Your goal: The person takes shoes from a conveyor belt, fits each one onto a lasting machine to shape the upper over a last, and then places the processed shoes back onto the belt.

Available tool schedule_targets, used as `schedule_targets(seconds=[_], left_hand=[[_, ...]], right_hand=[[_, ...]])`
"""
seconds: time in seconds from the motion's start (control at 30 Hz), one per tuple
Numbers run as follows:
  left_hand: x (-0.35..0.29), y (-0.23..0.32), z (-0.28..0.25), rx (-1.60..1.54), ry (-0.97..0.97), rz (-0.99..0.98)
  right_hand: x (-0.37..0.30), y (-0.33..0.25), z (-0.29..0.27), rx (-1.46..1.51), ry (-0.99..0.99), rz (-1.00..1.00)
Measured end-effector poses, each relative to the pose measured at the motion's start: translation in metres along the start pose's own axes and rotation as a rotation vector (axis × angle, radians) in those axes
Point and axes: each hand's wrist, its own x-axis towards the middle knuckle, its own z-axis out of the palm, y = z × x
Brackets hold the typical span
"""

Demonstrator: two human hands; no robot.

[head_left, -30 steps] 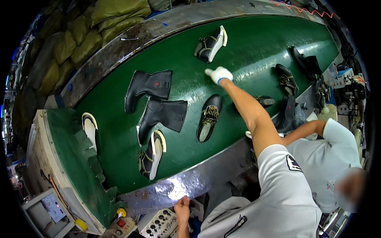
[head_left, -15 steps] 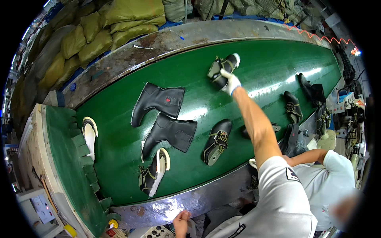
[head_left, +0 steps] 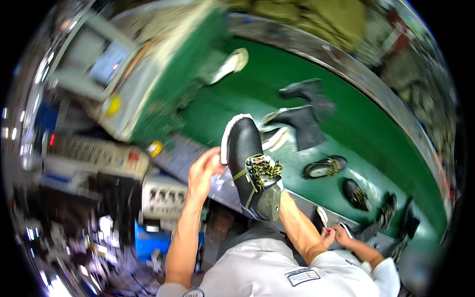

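Note:
A black leather lace-up shoe [head_left: 247, 163] is held up in front of me. It has yellow-and-black laces, a ragged white edge round the toe and a grey last showing at the heel opening. My right forearm reaches up behind the shoe, and my right hand grips it from there, almost wholly hidden. Beside the white toe edge is my left hand [head_left: 202, 173], bare, with its fingers loosely bent and somewhat blurred. I cannot tell whether they touch the shoe.
Past the shoe runs a green conveyor belt [head_left: 262, 99] carrying black boots [head_left: 309, 126], a pale sole [head_left: 232, 64] and several shoes [head_left: 325, 167]. A control box with knobs [head_left: 163, 198] stands at left. A co-worker's hands [head_left: 334, 236] are at lower right.
My right hand has brought the lace-up shoe from the far side of the belt up close to me. My left hand has risen beside its toe. The view has swung left.

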Motion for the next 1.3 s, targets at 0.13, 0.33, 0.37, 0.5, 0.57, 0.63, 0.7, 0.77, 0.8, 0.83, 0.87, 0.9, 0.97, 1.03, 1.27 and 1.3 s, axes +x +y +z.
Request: schedule_targets(seconds=[0.13, 0.33, 0.37, 0.5, 0.57, 0.63, 0.7, 0.77, 0.8, 0.83, 0.87, 0.9, 0.97, 1.03, 1.27, 1.3], left_hand=[[-0.071, 0.009, -0.114, -0.197, 0.066, -0.104], [-0.219, -0.036, -0.25, -0.285, 0.386, -0.114], [-0.242, -0.042, -0.268, -0.314, 0.422, -0.103], [-0.317, -0.066, -0.319, -0.27, 0.691, -0.052], [-0.345, -0.068, -0.335, -0.403, 0.76, -0.049], [-0.375, -0.09, -0.358, -0.394, 0.848, -0.012], [-0.399, -0.098, -0.375, -0.382, 0.918, -0.027], [-0.411, -0.112, -0.387, -0.383, 1.026, -0.025], [-0.419, -0.119, -0.395, -0.407, 1.084, -0.016], [-0.425, -0.125, -0.401, -0.43, 1.139, -0.007], [-0.429, -0.13, -0.401, -0.531, 1.22, 0.055], [-0.433, -0.136, -0.405, -0.59, 1.258, 0.114], [-0.441, -0.15, -0.41, -0.701, 1.332, 0.234], [-0.447, -0.154, -0.414, -0.724, 1.419, 0.238], [-0.445, -0.138, -0.44, -0.825, 1.522, 0.421], [-0.443, -0.143, -0.443, -0.8, 1.511, 0.444]], right_hand=[[-0.022, 0.014, 0.112, 0.53, -0.264, 0.544], [-0.041, 0.032, 0.268, 0.137, -0.487, 0.575], [-0.045, 0.044, 0.288, 0.086, -0.49, 0.595], [-0.052, 0.107, 0.358, -0.029, -0.538, 0.674], [-0.055, 0.134, 0.384, -0.029, -0.642, 0.724], [-0.06, 0.149, 0.421, -0.134, -0.711, 0.751], [-0.069, 0.168, 0.446, -0.133, -0.713, 0.777], [-0.058, 0.208, 0.439, -0.174, -0.794, 0.804], [-0.062, 0.215, 0.454, -0.138, -0.83, 0.786], [-0.065, 0.221, 0.469, -0.143, -0.851, 0.784], [-0.069, 0.226, 0.485, -0.168, -0.854, 0.791], [-0.071, 0.227, 0.502, -0.189, -0.847, 0.795], [-0.074, 0.235, 0.531, -0.187, -0.829, 0.812], [-0.073, 0.245, 0.55, -0.168, -0.823, 0.85], [-0.069, 0.291, 0.596, -0.189, -0.771, 0.75], [-0.067, 0.299, 0.6, -0.17, -0.785, 0.714]])
